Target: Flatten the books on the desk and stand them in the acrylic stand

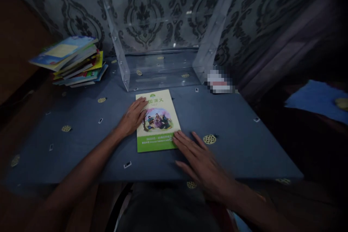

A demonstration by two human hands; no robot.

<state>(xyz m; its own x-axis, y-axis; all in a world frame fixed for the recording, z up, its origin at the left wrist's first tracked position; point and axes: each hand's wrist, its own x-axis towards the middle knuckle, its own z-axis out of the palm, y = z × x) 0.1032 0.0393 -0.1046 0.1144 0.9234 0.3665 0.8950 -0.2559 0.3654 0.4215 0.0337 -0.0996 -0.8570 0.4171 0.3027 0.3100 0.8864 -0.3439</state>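
Note:
A book (158, 119) with a cream and green cover lies flat on the blue tablecloth, its cover showing a picture of several figures. My left hand (134, 115) rests on the book's upper left edge, fingers stretched over the cover. At the lower right corner, my right hand (197, 154) touches the book with its fingertips, the fingers spread. Neither hand grips the book. Behind it stands a clear plastic rack (163, 79) with two tall side panels.
A leaning stack of books (78, 61) sits at the table's back left. A blurred-out white item (219, 81) lies right of the rack. The tablecloth (89, 148) has pineapple prints. A patterned curtain or wall (143, 11) rises behind. Something blue (318, 98) is off to the right.

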